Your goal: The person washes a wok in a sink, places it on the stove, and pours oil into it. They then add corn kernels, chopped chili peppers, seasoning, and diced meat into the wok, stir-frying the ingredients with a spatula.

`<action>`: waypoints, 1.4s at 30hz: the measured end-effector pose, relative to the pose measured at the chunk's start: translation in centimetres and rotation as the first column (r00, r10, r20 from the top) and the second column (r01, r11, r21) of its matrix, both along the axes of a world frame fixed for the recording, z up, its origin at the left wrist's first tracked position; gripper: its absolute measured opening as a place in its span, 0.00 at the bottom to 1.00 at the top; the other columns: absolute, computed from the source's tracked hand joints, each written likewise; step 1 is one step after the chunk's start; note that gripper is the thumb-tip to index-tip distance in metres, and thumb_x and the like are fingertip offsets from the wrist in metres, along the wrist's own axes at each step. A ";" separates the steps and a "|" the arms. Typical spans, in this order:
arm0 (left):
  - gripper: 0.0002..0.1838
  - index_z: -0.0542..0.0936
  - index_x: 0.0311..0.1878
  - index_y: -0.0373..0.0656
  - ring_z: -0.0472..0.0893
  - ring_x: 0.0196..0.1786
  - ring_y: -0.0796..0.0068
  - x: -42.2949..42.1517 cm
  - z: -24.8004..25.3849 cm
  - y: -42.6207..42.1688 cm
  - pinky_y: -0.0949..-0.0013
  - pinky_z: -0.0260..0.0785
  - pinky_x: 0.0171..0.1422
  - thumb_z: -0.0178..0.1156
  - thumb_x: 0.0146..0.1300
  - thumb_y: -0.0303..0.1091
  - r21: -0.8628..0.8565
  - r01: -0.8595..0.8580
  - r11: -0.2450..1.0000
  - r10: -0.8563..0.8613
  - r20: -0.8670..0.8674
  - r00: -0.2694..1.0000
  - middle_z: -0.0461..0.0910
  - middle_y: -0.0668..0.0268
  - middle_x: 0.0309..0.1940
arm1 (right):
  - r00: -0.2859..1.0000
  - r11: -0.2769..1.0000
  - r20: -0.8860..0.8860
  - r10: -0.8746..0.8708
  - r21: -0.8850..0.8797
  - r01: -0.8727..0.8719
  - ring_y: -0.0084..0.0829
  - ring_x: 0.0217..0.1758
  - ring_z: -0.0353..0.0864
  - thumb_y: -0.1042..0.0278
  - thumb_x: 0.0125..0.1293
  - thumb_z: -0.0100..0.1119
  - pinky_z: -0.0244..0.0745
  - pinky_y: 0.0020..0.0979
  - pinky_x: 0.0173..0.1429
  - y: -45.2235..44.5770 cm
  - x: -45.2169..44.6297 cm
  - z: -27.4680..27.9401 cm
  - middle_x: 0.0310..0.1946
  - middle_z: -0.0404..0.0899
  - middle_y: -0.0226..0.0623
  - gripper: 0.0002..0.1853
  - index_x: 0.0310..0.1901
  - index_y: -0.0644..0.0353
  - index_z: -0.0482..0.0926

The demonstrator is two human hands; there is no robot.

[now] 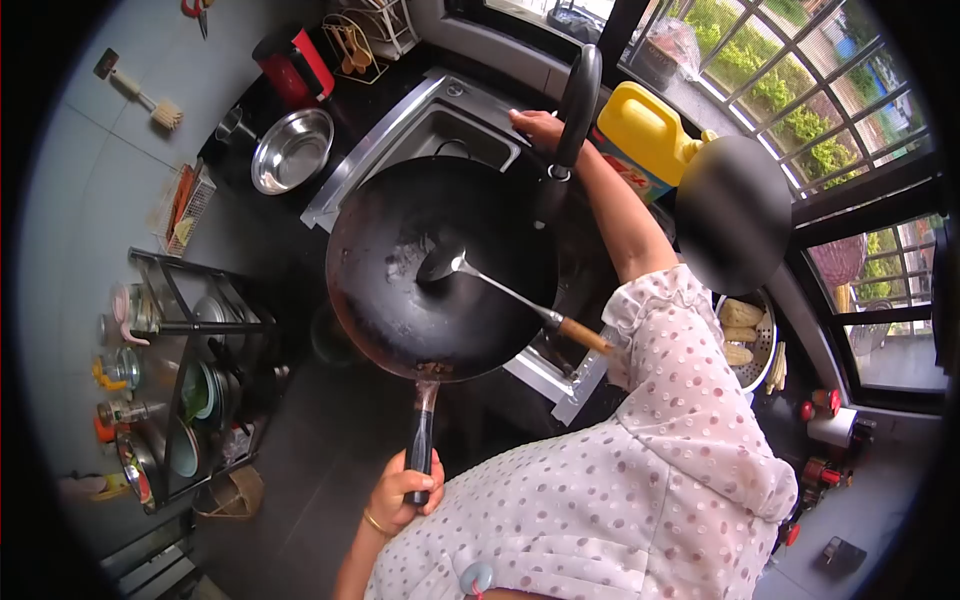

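Observation:
My left hand (402,490) is closed around the black handle of a large dark wok (380,310). Tilted over the sink (420,145), the wok shows a mostly bare inside with a pale shiny patch. A metal ladle (500,288) with a wooden handle rests in it, its handle extending past the rim towards my right sleeve. My right hand (540,128) reaches over the sink's far side, behind the black tap (580,110). Its fingers look bent together; what they hold is too small to make out. The tap's lower end hangs over the wok.
Beside my right forearm stands a yellow jug (645,120). A steel bowl (292,150) and a red container (300,65) are on the counter at upper left. A black rack (190,328) holds dishes along the left wall. Corn lies in a white colander (762,345) at right.

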State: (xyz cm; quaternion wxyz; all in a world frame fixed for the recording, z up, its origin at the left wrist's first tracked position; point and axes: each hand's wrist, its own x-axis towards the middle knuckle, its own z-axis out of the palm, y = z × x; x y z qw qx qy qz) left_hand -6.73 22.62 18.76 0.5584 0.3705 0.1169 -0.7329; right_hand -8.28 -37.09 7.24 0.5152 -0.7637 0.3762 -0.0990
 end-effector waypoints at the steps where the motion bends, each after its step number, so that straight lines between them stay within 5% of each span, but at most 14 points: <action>1: 0.17 0.70 0.43 0.37 0.71 0.16 0.69 0.2 -0.4 -0.1 0.70 0.64 0.19 0.57 0.46 0.23 -0.005 0.018 1.000 -0.018 0.008 1.000 0.72 0.58 0.23 | 0.994 0.995 0.071 -0.088 0.055 0.084 0.27 0.42 0.74 0.37 0.63 0.48 0.69 0.31 0.47 0.8 -1.0 0.1 0.41 0.78 0.38 0.31 0.42 0.65 0.78; 2: 0.17 0.70 0.42 0.37 0.71 0.15 0.68 0.6 -0.4 -0.3 0.70 0.64 0.17 0.57 0.46 0.23 -0.008 0.027 1.000 -0.027 0.026 0.999 0.72 0.57 0.23 | 0.961 0.969 0.242 -0.133 0.236 0.075 0.21 0.33 0.72 0.42 0.62 0.52 0.68 0.27 0.37 -0.8 -1.9 -2.3 0.32 0.77 0.31 0.24 0.33 0.60 0.78; 4: 0.17 0.69 0.42 0.38 0.70 0.14 0.68 1.4 -0.3 -0.5 0.70 0.63 0.17 0.57 0.45 0.23 -0.003 0.064 0.998 -0.064 0.041 0.997 0.71 0.58 0.22 | 0.820 0.931 0.443 -0.363 0.150 0.332 0.23 0.24 0.72 0.49 0.61 0.54 0.66 0.28 0.29 5.4 -6.2 1.8 0.22 0.75 0.31 0.19 0.29 0.60 0.77; 6: 0.16 0.69 0.42 0.38 0.70 0.14 0.68 2.5 -0.5 -0.4 0.69 0.62 0.17 0.56 0.45 0.23 -0.020 0.108 0.994 -0.108 0.034 0.994 0.71 0.57 0.22 | 0.940 0.920 0.086 -0.330 -0.192 0.341 0.36 0.28 0.78 0.48 0.61 0.52 0.70 0.34 0.35 8.0 -11.7 1.9 0.27 0.80 0.41 0.22 0.31 0.64 0.78; 10: 0.15 0.70 0.42 0.37 0.69 0.14 0.70 5.3 -1.0 -0.3 0.70 0.62 0.17 0.55 0.47 0.24 -0.063 0.192 0.979 -0.190 0.036 0.981 0.71 0.59 0.22 | 0.856 0.928 -0.477 -0.200 -0.371 0.010 0.49 0.49 0.77 0.41 0.58 0.54 0.70 0.42 0.53 21.9 -18.2 8.2 0.42 0.78 0.53 0.29 0.44 0.63 0.77; 13: 0.13 0.73 0.41 0.37 0.69 0.15 0.71 7.1 -1.2 0.0 0.71 0.62 0.18 0.54 0.49 0.25 -0.129 0.234 0.964 -0.242 -0.042 0.969 0.72 0.60 0.23 | 0.691 0.742 -0.680 -0.245 -0.591 -0.318 0.44 0.60 0.67 0.60 0.46 0.68 0.65 0.49 0.55 26.3 -20.1 9.8 0.53 0.69 0.47 0.36 0.58 0.59 0.65; 14: 0.13 0.74 0.41 0.36 0.69 0.15 0.71 7.6 -1.1 0.1 0.71 0.62 0.19 0.55 0.49 0.25 -0.138 0.244 0.960 -0.254 -0.063 0.965 0.72 0.60 0.23 | 0.687 0.743 -0.676 -0.265 -0.598 -0.302 0.44 0.60 0.67 0.60 0.46 0.68 0.65 0.49 0.55 26.4 -20.5 9.0 0.53 0.69 0.47 0.36 0.58 0.59 0.65; 16: 0.14 0.74 0.42 0.36 0.70 0.15 0.71 8.2 -0.9 0.8 0.72 0.63 0.19 0.55 0.50 0.25 -0.152 0.279 0.948 -0.292 -0.069 0.954 0.72 0.60 0.23 | 0.746 0.490 -0.469 -0.473 -0.844 -0.220 0.42 0.61 0.64 0.69 0.39 0.69 0.63 0.50 0.55 24.6 -21.6 6.4 0.54 0.67 0.45 0.38 0.57 0.58 0.64; 20: 0.14 0.73 0.41 0.36 0.71 0.15 0.70 9.6 -0.2 1.7 0.72 0.63 0.19 0.55 0.49 0.25 -0.142 0.335 0.932 -0.347 -0.071 0.935 0.72 0.60 0.23 | 0.738 0.440 -0.399 -0.544 -0.885 -0.154 0.41 0.62 0.64 0.76 0.41 0.62 0.60 0.45 0.60 22.8 -20.0 6.5 0.55 0.66 0.45 0.38 0.60 0.56 0.65; 22: 0.15 0.74 0.42 0.36 0.70 0.14 0.70 9.8 0.3 2.4 0.70 0.63 0.19 0.56 0.49 0.26 -0.124 0.367 0.922 -0.374 -0.032 0.927 0.72 0.61 0.22 | 0.778 0.266 -0.374 -0.505 -0.925 -0.271 0.41 0.61 0.65 0.73 0.48 0.60 0.60 0.50 0.57 21.0 -19.4 5.6 0.54 0.68 0.45 0.25 0.51 0.57 0.69; 29: 0.14 0.72 0.41 0.36 0.68 0.13 0.71 9.7 1.8 3.0 0.70 0.62 0.19 0.55 0.48 0.26 -0.065 0.389 0.919 -0.389 0.007 0.921 0.72 0.61 0.22 | 0.541 0.712 -0.726 -0.424 -0.637 -0.296 0.37 0.54 0.73 0.70 0.55 0.53 0.59 0.52 0.54 18.4 -20.5 5.4 0.44 0.77 0.40 0.11 0.42 0.56 0.74; 35: 0.12 0.73 0.40 0.35 0.70 0.15 0.71 8.3 0.9 0.4 0.72 0.62 0.19 0.55 0.51 0.27 -0.091 0.360 0.928 -0.367 -0.071 0.928 0.73 0.60 0.23 | 0.813 0.414 -0.474 -0.338 -0.851 -0.324 0.41 0.42 0.79 0.65 0.55 0.57 0.66 0.44 0.45 26.6 -22.6 13.9 0.31 0.78 0.43 0.09 0.36 0.57 0.72; 37: 0.11 0.73 0.40 0.35 0.70 0.15 0.71 7.7 1.0 -0.7 0.72 0.62 0.19 0.55 0.52 0.27 -0.107 0.354 0.929 -0.362 -0.071 0.929 0.73 0.61 0.23 | 0.701 0.665 -0.661 -0.267 -0.653 -0.362 0.40 0.37 0.81 0.64 0.57 0.56 0.72 0.42 0.39 29.1 -22.3 17.8 0.26 0.78 0.43 0.09 0.35 0.60 0.75; 42: 0.10 0.73 0.39 0.35 0.70 0.16 0.71 6.1 1.9 -3.0 0.72 0.61 0.20 0.54 0.53 0.27 -0.108 0.353 0.929 -0.365 -0.118 0.924 0.73 0.61 0.23 | 0.538 0.887 -0.837 -0.093 -0.316 -0.337 0.38 0.26 0.82 0.60 0.61 0.53 0.76 0.38 0.32 29.7 -22.7 22.7 0.24 0.80 0.45 0.14 0.33 0.64 0.80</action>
